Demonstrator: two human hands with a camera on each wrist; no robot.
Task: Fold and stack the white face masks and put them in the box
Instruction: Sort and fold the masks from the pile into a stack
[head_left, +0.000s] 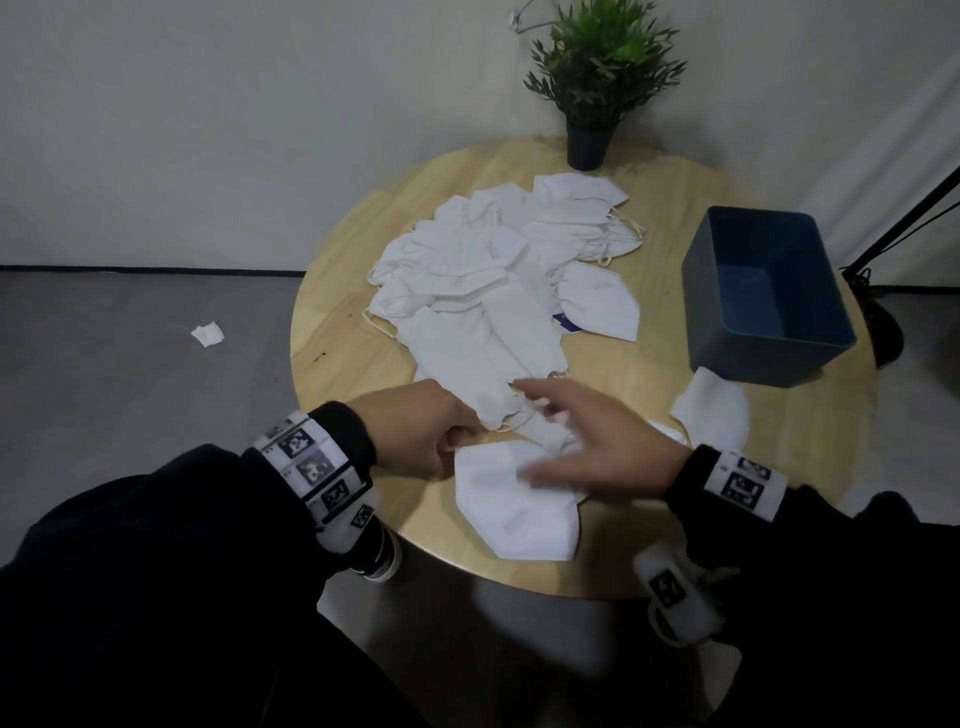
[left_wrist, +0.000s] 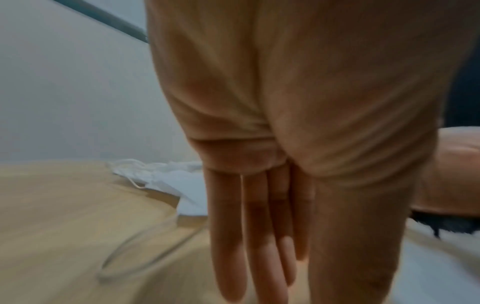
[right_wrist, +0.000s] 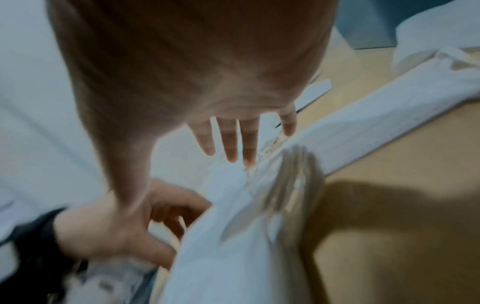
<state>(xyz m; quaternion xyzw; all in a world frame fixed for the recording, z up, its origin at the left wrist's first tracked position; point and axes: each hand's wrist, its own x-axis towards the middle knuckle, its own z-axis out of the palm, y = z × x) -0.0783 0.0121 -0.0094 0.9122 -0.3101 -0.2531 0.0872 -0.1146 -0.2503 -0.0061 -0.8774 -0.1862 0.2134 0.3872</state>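
Head view: left hand (head_left: 415, 434) pinching mask (head_left: 514, 499), right hand (head_left: 597, 441) spread above

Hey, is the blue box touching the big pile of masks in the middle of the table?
Apart. The head view shows a strip of bare wooden table between the blue box and the nearest mask of the pile.

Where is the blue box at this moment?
In the head view the blue box sits on the round table's right side, right of the mask pile, apparently empty.
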